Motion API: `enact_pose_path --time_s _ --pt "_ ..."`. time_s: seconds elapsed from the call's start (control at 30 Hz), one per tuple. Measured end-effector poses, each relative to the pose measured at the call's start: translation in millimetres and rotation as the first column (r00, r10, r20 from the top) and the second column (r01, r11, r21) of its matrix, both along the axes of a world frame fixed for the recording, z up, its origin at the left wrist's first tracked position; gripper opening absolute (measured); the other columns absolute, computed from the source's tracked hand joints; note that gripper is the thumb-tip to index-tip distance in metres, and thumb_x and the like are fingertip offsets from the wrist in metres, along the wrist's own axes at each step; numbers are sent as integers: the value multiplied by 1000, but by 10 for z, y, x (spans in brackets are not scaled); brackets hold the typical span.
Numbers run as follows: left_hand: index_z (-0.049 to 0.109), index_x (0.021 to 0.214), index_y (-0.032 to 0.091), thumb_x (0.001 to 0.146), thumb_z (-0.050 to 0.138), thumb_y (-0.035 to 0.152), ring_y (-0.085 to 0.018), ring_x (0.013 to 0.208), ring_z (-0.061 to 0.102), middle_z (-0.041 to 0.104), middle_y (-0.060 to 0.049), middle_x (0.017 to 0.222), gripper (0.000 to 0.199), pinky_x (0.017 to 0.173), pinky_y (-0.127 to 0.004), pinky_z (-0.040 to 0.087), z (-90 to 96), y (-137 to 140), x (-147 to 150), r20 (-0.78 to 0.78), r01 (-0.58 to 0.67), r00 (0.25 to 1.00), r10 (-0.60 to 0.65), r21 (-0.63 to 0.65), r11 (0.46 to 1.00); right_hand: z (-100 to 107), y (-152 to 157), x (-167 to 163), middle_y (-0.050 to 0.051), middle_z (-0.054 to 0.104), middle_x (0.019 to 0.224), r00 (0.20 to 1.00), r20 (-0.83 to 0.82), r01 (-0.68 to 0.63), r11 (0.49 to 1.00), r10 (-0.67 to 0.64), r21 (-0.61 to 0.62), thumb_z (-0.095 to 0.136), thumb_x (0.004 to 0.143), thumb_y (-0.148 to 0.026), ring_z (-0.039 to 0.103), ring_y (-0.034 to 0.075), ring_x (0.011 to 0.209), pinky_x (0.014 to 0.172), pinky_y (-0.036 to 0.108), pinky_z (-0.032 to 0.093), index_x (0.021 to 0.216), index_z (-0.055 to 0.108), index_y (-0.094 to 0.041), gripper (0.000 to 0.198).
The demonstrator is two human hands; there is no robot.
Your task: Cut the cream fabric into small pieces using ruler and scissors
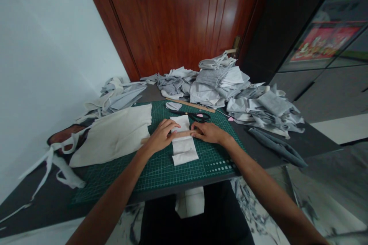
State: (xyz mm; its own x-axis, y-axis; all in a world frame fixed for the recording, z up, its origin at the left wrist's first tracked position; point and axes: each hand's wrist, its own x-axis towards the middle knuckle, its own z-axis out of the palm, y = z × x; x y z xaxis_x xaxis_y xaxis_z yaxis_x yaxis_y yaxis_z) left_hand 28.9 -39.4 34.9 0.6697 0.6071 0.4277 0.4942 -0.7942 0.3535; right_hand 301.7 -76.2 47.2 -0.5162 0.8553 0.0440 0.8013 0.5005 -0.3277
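On the green gridded cutting mat (161,176), a white cloth strip (184,147) is crossed by a flat wooden ruler (183,134), touched by left hand (161,134) and right hand (210,132); fingers bent, grip unclear. Cloth judged light, limp; best held at edges.

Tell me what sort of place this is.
Probably a sewing or craft corner, perhaps at home: a green gridded cutting mat, black-handled scissors and a large heap of grey and white cloth suggest it.
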Motion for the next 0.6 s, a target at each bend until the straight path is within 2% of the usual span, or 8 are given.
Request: enact_pose_path --time_s 0.13,0.33,0.6 --pt "65 128 21 104 51 32 -26 120 58 65 -10 123 29 106 -42 48 -136 59 -63 -81 82 992 -95 -152 985 -2 17 72 4 72 96 999 -44 -4 1000 5 24 62 100 -42 66 20 84 72 26 38 121 64 -20 32" --pt "68 129 22 104 52 32 -24 119 61 64 -10 122 32 107 -39 49 -131 79 -87 -102 134 982 -162 -236 963 -38 59 131 2 69 98 982 -171 -88 996 82 -26 70 87 -20 61 16 84 78 25 42 115 67 -18 29" --pt "71 127 24 103 54 31 -23 114 60 64 -8 117 30 105 -40 50 -109 86 -85 -119 178 969 -215 -261 949 -128 109 103 6 66 101 973 -172 -141 986 154 85 72 81 -15 61 21 95 89 31 46 105 70 -17 25"
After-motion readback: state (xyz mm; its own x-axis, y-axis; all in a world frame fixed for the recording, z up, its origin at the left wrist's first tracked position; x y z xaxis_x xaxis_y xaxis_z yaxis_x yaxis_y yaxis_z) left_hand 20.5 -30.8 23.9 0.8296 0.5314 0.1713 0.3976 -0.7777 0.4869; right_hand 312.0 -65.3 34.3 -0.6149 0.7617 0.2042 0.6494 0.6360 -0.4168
